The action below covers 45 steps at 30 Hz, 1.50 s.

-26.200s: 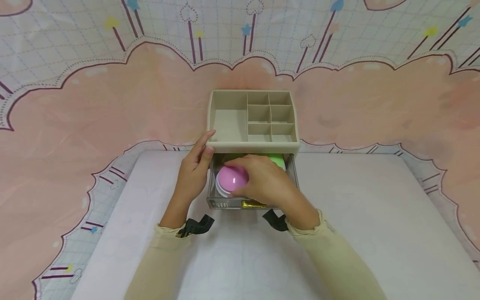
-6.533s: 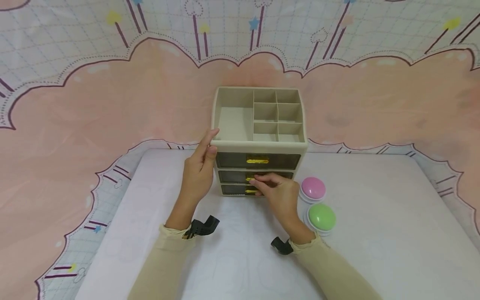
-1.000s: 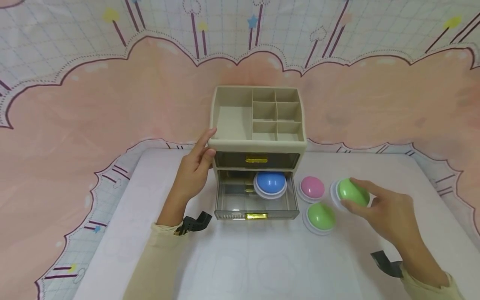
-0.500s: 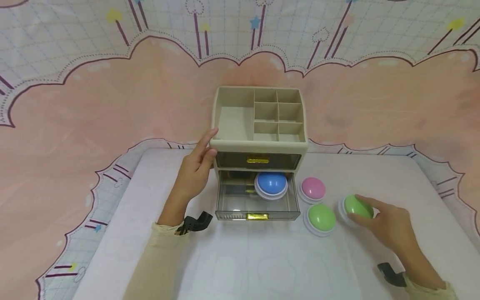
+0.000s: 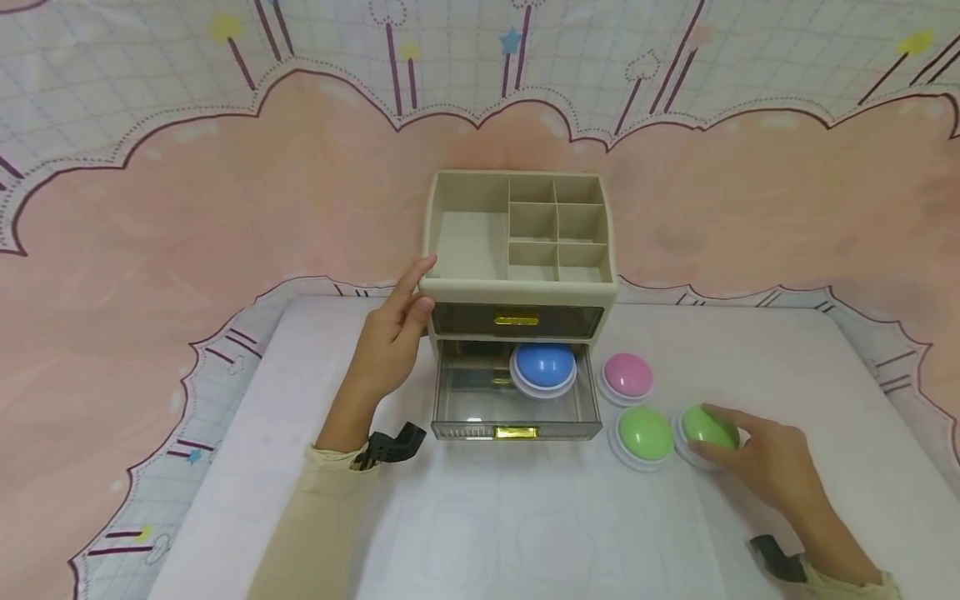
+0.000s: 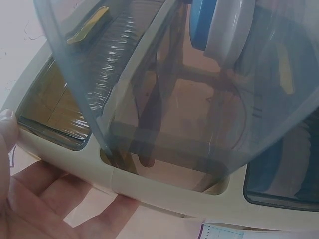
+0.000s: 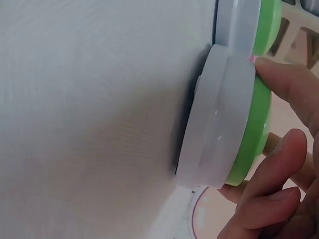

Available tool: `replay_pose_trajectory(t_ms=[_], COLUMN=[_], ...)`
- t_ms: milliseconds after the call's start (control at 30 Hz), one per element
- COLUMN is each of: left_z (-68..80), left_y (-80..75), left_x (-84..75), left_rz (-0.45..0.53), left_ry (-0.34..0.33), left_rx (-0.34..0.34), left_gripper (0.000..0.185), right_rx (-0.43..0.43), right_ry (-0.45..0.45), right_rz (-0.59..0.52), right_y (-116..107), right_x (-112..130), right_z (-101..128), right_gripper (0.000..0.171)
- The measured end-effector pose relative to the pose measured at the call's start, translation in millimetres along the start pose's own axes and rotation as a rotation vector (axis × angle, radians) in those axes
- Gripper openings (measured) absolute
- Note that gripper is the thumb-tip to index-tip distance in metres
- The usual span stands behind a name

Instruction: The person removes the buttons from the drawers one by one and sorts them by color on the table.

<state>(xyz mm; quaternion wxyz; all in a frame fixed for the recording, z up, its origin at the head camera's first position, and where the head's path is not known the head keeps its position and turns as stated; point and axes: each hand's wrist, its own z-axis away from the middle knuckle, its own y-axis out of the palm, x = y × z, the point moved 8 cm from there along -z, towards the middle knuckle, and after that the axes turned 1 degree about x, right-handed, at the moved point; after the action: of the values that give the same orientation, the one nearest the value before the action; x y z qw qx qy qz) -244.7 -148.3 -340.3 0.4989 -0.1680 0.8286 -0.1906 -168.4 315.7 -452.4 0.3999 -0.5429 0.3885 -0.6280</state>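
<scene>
Gripping a green dome button [image 5: 708, 426] with curled fingers, the right hand [image 5: 772, 463] holds it on the white mat [image 5: 465, 517] near its right edge, touching a second green dome [image 5: 643, 435]. The left hand [image 5: 386, 346] braces the organizer [image 5: 517, 287], fingers straight. Crowding could nudge the neighbouring dome toward the open drawer [image 5: 480, 400].

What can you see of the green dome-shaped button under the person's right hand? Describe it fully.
The green dome-shaped button is a glossy, plastic-looking green dome on a thicker white round base. It sits on the white table, right of a second green dome button, their bases touching or nearly so. The right hand grips its dome, fingertips curled round.
</scene>
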Motion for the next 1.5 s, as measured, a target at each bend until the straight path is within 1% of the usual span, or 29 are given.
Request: replay_pose_trajectory(t_ms=[267, 467, 633, 733, 833, 933, 1067, 1167, 1300, 1400, 1500], left_z=[-0.3, 0.2, 0.8, 0.4, -0.1, 0.1, 0.9, 1.3, 0.9, 0.1, -0.4], left_y=[0.6, -1.1, -0.6, -0.3, -0.7, -1.3, -1.8, -1.9, -2.3, -2.0, -1.5], left_x=[-0.5, 0.1, 1.0, 0.3, -0.4, 0.1, 1.6, 1.1, -0.4, -1.3, -1.8], left_rz=[0.0, 0.011, 0.009, 0.011, 0.011, 0.009, 0.004, 0.008, 0.013, 0.016, 0.02], left_ry=[0.0, -0.006, -0.002, 0.005, 0.01, 0.011, 0.004, 0.004, 0.011, 0.014, 0.015], left_rx=[0.006, 0.0, 0.0, 0.003, 0.004, 0.003, 0.004, 0.008, 0.005, 0.004, 0.004], left_gripper=[0.048, 0.048, 0.048, 0.048, 0.048, 0.048, 0.048, 0.048, 0.048, 0.048, 0.047], right_rx=[0.056, 0.078, 0.121, 0.124, 0.08, 0.025, -0.012, -0.046, -0.138, -0.196, -0.23], right_ry=[0.041, 0.044, 0.061, 0.03, -0.03, -0.094, -0.141, -0.186, -0.3, -0.379, -0.455], right_rz=[-0.006, -0.009, -0.007, 0.014, 0.027, -0.001, -0.039, -0.053, -0.085, -0.124, -0.164], right_y=[6, 8, 9, 6, 0, -7, -17, -27, -41, -47, -50], right_x=[-4, -3, -4, 2, 18, 39, 69, 93, 128, 148, 166], right_z=[0, -1, -2, -4, -7, -8, -5, -1, 6, 11, 13], right_gripper=[0.082, 0.086, 0.092, 0.091, 0.087, 0.081, 0.078, 0.073, 0.06, 0.055, 0.052])
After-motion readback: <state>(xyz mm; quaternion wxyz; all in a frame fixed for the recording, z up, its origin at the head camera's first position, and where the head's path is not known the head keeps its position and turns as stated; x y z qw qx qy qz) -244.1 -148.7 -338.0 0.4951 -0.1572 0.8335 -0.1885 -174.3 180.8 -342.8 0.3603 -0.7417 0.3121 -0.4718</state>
